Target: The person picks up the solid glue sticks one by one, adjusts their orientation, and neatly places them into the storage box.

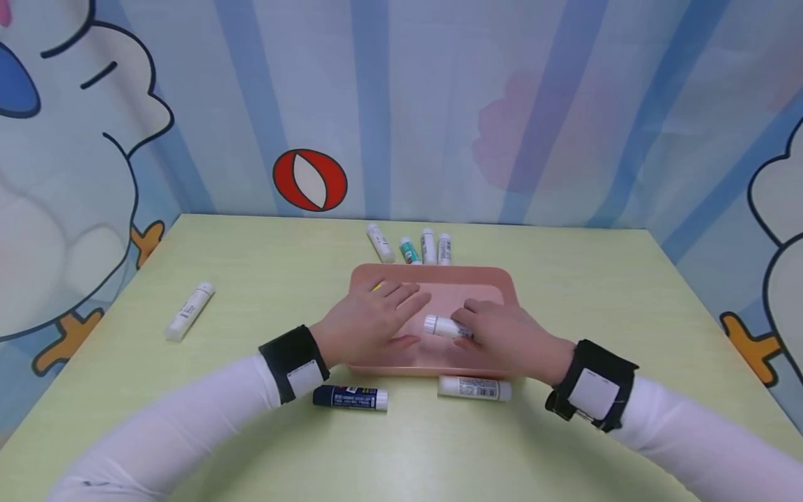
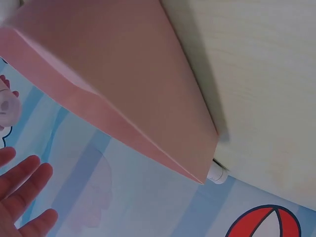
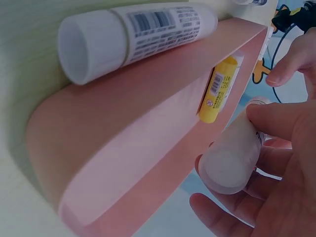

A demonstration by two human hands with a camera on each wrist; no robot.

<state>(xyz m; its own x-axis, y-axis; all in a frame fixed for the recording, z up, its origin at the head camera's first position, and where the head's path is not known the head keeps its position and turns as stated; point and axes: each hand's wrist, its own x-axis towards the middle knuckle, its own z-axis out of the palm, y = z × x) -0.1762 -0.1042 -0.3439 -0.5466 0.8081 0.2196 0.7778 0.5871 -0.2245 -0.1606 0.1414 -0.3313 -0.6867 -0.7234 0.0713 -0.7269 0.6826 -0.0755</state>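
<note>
My right hand grips a white glue stick between thumb and fingers, above the pink tray. In the right wrist view the held stick points its blunt end toward the camera. Over the tray's left part, my left hand has its fingers spread and holds nothing; its fingertips also show in the left wrist view. A yellow glue stick lies inside the tray, with a pale one partly hidden beside it. From the head view, my left hand covers most of the yellow one.
A dark blue glue stick and a white glue stick lie before the tray's near edge. Behind it are several more, including a teal one. Another white stick lies far left. A printed curtain hangs behind the table.
</note>
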